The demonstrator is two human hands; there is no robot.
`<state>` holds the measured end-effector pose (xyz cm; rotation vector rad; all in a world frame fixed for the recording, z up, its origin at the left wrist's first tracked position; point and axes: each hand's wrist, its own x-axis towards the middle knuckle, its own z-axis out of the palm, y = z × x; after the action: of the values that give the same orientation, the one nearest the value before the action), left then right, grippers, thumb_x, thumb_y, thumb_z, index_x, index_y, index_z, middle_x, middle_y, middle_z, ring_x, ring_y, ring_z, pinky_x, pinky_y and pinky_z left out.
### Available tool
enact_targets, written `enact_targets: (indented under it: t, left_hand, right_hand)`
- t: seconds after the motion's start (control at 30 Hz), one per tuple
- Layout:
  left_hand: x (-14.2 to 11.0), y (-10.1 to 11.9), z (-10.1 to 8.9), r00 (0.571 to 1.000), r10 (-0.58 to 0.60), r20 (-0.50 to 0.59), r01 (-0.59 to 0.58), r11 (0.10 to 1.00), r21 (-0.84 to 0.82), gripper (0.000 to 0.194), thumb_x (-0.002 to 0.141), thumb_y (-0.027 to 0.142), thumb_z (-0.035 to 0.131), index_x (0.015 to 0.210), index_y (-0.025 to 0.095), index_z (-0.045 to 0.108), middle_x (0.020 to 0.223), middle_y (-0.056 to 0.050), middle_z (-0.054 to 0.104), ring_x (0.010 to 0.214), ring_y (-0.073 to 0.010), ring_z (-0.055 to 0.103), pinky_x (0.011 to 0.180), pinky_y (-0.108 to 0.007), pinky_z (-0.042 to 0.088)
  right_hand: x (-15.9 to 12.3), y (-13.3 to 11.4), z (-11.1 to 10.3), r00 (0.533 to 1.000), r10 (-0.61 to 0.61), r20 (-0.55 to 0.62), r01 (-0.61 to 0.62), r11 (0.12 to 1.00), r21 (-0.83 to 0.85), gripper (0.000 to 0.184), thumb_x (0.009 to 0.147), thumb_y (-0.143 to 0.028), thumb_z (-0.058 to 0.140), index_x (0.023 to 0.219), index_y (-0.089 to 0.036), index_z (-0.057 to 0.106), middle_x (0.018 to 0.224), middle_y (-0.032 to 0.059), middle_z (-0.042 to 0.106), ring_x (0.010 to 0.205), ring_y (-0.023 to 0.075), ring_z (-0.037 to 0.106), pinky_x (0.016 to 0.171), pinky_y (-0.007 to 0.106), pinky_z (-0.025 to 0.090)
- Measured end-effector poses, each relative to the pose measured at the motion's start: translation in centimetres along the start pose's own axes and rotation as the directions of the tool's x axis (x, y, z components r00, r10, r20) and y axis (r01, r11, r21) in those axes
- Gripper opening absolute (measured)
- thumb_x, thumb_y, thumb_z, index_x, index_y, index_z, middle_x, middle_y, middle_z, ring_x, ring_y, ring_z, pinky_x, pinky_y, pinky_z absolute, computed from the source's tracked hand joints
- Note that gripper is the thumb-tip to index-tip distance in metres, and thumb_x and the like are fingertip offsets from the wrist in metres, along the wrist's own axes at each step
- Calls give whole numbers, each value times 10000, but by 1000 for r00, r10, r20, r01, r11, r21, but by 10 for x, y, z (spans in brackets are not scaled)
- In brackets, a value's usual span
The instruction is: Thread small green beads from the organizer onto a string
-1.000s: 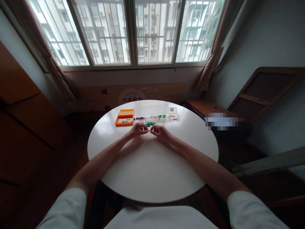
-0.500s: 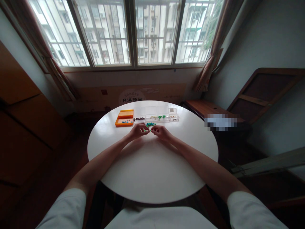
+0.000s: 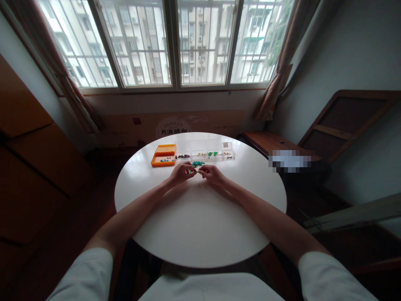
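Over the far half of the round white table (image 3: 200, 225), my left hand (image 3: 181, 173) and my right hand (image 3: 213, 174) meet fingertip to fingertip. Both are closed in a pinch around a tiny green piece (image 3: 197, 172), mostly hidden by the fingers and too small to name. Just beyond the fingertips lies a small pile of green, blue and dark pieces (image 3: 198, 164). Behind it stands a clear plastic compartment box (image 3: 216, 159) holding small dark, cream and green pieces. To its left sits an open orange box (image 3: 163, 164) with small blue pieces inside.
A small clear lidded compartment (image 3: 227, 146) is at the right end of the clear box. A wooden side table (image 3: 266, 140) stands to the right of the white table. Below the barred window leans a long cardboard panel (image 3: 125, 129).
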<state>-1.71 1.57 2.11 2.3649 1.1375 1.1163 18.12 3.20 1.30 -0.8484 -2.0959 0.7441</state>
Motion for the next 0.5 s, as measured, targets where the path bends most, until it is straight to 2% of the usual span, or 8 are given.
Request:
enact_targets:
  t: [0.1, 0.27, 0.5]
  left_hand:
    - [0, -2, 4, 999, -35, -21, 34, 999, -30, 129, 754, 244, 646, 784, 144, 721, 764, -37, 623, 563, -69, 559, 516, -175, 457]
    - [1, -5, 8, 997, -61, -39, 57, 992, -109, 134, 742, 247, 662, 764, 126, 713, 751, -41, 620, 563, -67, 554, 510, -169, 459]
    - [2, -2, 6, 997, -71, -42, 65, 990, -125, 134, 740, 247, 668, 762, 121, 710, 731, -35, 617, 557, -62, 539, 508, -166, 447]
  right_hand:
    - [0, 2, 1, 1000, 12, -21, -12, 1000, 18, 160, 823, -268, 545, 879, -133, 610, 567, -13, 558, 513, 103, 504, 520, 214, 366]
    - [1, 4, 1, 1000, 9, -10, -9, 1000, 12, 130, 826, -255, 528, 855, -142, 586, 563, -15, 556, 505, 102, 494, 519, 219, 366]
    - [1, 5, 2, 1000, 4, 2, -4, 1000, 21, 142, 824, -260, 538, 876, -139, 592, 573, -12, 556, 523, 109, 515, 531, 227, 384]
